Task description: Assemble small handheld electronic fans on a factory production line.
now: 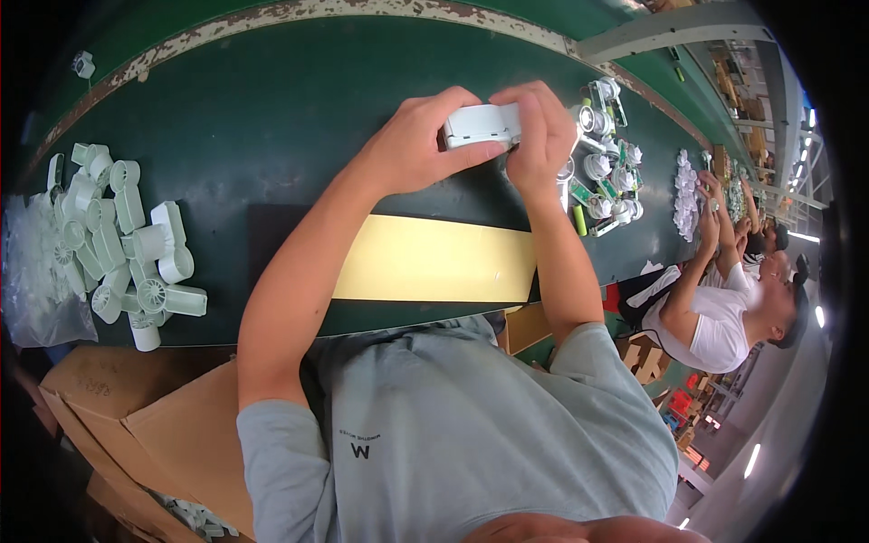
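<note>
Over the far middle of the green bench, both my hands grip a white plastic housing [480, 125]. My left hand [418, 145] closes on its left end, the thumb along its near edge. Closed on the right end is my right hand [541, 136], its fingers bent over the top and hiding that end. A yellow sheet [434, 262] lies on the bench below my wrists. Just right of my right hand are several motor assemblies [599, 166] with white round parts, green circuit boards and green cylindrical cells.
Pale fan housings [107, 226] lie heaped at the left, beside a clear plastic bag [41, 271]. A cardboard box [172, 425] stands below the bench's near edge. On the right, a co-worker [724, 312] sits near a pile of translucent white parts [686, 195].
</note>
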The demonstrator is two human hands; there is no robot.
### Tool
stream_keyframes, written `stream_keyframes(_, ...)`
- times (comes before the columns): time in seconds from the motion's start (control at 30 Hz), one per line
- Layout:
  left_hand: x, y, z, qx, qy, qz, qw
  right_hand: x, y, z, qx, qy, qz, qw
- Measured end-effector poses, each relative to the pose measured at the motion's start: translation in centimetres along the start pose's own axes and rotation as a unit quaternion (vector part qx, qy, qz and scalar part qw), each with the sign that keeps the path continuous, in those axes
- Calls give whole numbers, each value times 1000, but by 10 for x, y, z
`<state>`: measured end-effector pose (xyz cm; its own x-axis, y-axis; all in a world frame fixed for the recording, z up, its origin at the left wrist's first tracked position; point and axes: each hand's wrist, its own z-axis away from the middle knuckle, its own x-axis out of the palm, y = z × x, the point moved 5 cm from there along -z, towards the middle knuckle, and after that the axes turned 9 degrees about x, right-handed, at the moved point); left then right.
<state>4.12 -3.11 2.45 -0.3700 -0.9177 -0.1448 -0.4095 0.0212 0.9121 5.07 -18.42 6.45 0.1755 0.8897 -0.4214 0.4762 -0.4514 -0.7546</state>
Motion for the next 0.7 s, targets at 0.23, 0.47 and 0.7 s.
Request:
stream_keyframes(0.23, 3, 6, 0, 72, 30, -55, 995, -4, 5, 7, 24, 43, -30, 998)
stream_keyframes(0.47, -7, -2, 1, 18, 17, 42, 999, 2, 8, 10, 95, -26, -172, 980)
stream_keyframes(0.7, -3, -7, 2, -76, -37, 134, 987, -4, 13, 17, 90, -18, -128, 988)
